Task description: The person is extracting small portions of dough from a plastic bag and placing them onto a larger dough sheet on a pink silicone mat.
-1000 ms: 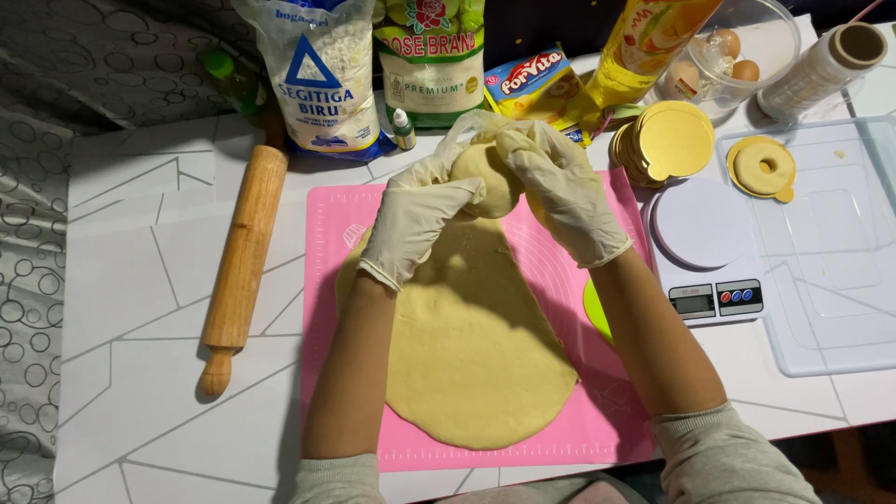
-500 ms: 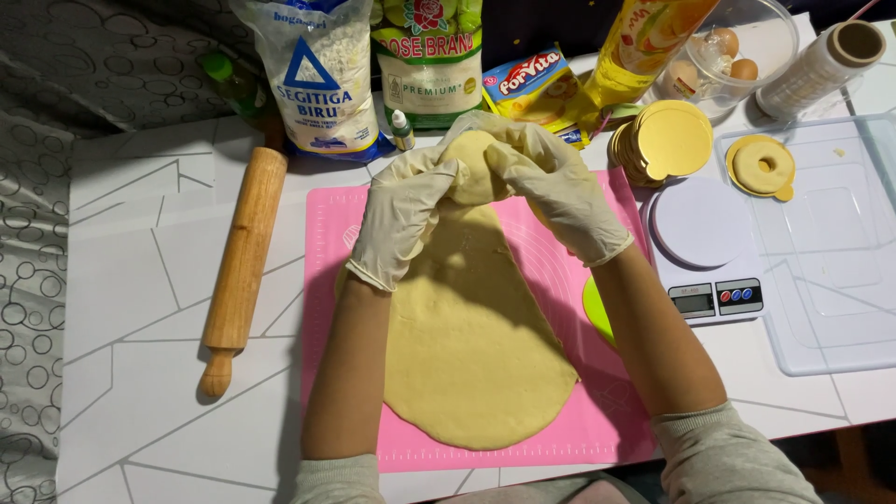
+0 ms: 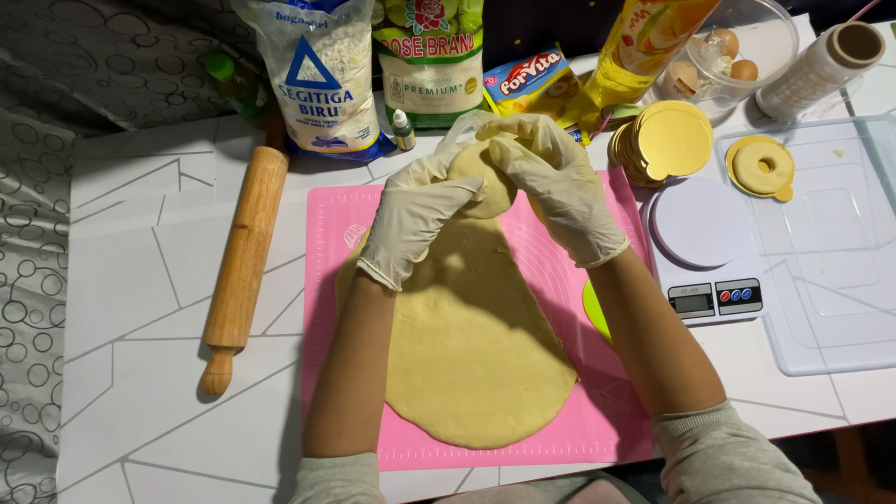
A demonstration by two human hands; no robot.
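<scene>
On the pink mat, near its far edge: left hand and right hand, both gloved, fingers closed around the far end of the rolled-out dough sheet, gathering it into a thick lump lifted just off the mat. Near end of the sheet lying flat and wide, reaching almost to the mat's near edge. Judged from that: rolling out finished, folding or rolling up only begun, with most of the sheet left to take in. Left of the mat, apart from it, a wooden rolling pin resting on the table, untouched. To the right, a white kitchen scale, a stack of round gold discs and a clear plastic tray. Behind the hands, bags of flour and a yellow pouch.
</scene>
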